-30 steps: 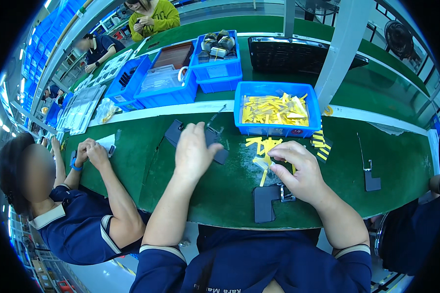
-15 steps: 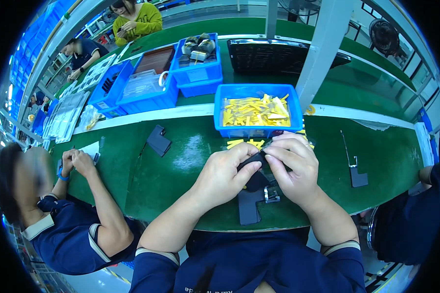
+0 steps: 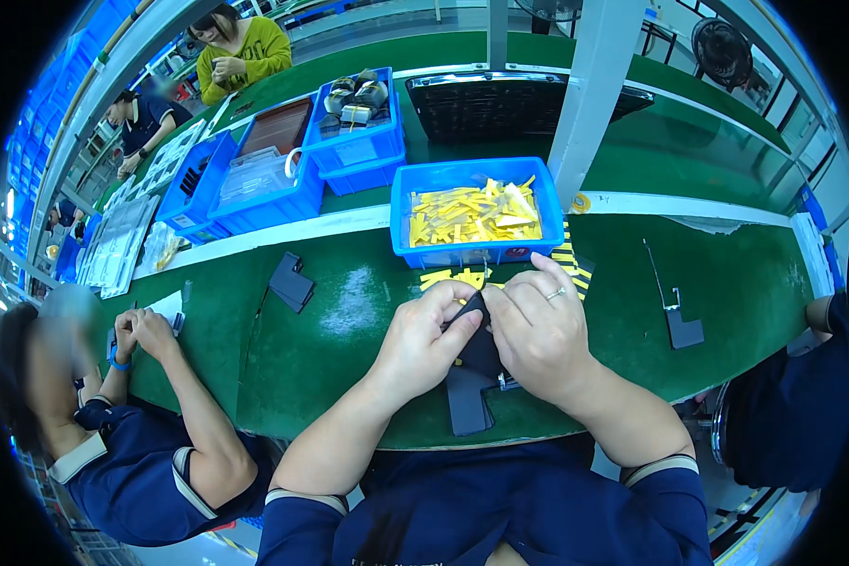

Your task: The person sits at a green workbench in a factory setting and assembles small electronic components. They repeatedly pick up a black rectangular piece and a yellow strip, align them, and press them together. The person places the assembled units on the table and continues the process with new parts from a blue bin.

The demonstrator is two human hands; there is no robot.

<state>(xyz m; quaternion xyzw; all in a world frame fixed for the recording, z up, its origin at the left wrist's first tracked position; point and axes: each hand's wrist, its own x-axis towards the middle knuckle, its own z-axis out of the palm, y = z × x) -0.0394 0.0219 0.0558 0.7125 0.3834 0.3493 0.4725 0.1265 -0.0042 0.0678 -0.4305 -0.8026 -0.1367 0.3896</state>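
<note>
Between thumb and fingers, my left hand (image 3: 417,341) grips a flat black L-shaped piece (image 3: 481,351), raised just above the bench. My right hand (image 3: 541,328) is closed in a pinch against the upper edge of that piece; whatever lies between its fingertips is hidden. Beneath both hands lies a small stack of similar black L-shaped pieces (image 3: 468,404), with a bit of metal showing by my right hand. Several yellow strips (image 3: 455,278) lie just beyond my fingertips.
A blue bin (image 3: 401,226) of yellow strips stands ahead. More black pieces lie at left (image 3: 291,283) and right (image 3: 685,330), the right one with a thin wire. Blue crates (image 3: 283,203) sit back left, beside a grey post (image 3: 590,104). A co-worker (image 3: 160,443) works at left.
My right hand has turned, its fingers now curled closer over the piece's upper edge and covering the metal bit below. My left hand still holds the piece. The whole view has shifted slightly.
</note>
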